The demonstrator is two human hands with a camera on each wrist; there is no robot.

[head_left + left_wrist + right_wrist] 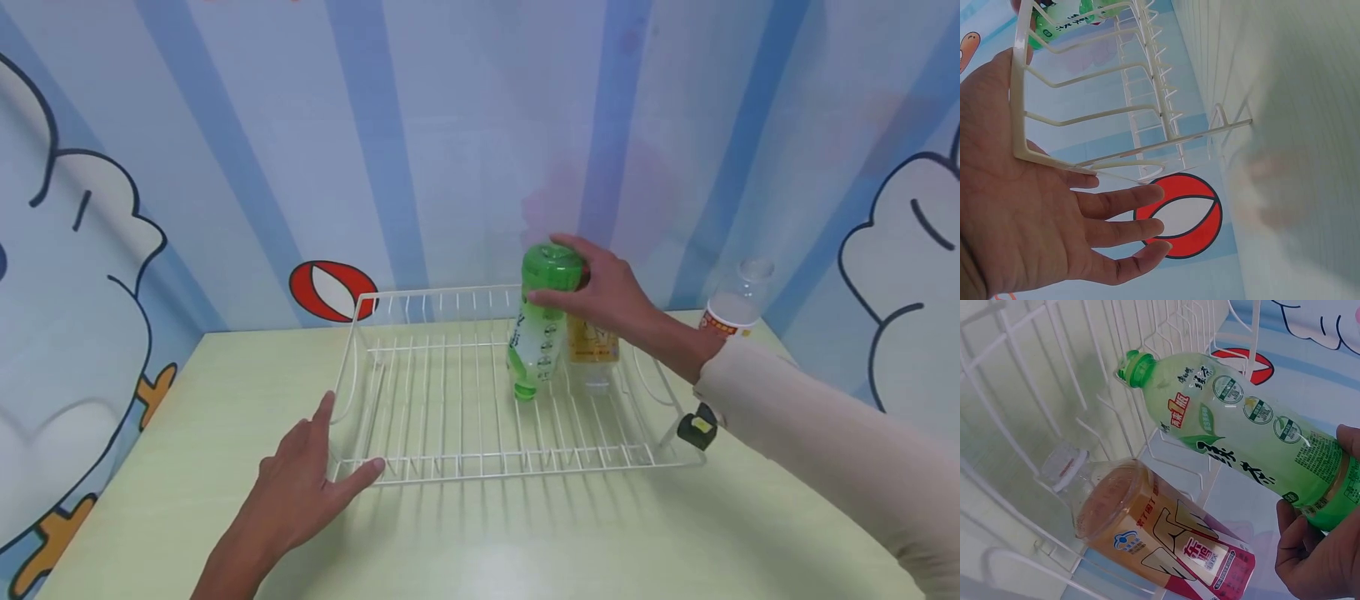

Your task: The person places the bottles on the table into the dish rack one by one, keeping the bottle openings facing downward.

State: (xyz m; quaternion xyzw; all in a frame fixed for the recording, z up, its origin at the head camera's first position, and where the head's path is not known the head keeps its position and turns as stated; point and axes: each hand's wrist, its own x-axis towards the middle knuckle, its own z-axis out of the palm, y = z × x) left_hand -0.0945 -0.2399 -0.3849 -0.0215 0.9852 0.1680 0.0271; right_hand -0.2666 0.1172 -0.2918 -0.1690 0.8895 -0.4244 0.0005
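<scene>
My right hand point(603, 287) grips a green plastic drink bottle point(542, 333) round its base, which points up. The cap is down among the wires of a white wire rack point(450, 477); the bottle leans a little. Beside it an orange-labelled bottle point(1166, 528) also stands cap-down in the rack, partly behind my right hand in the head view. At the rack's left end my left hand point(296, 479) has its fingers spread and straight. In the left wrist view that hand point(1029, 200) lies against the rack's corner, its fingers extending past the frame.
To the right of the rack a clear bottle point(733, 304) with a red and yellow label stands upright, partly behind my forearm. The rack sits on a pale table point(480, 550). A striped, cartoon-printed backdrop point(480, 150) rises behind and at both sides.
</scene>
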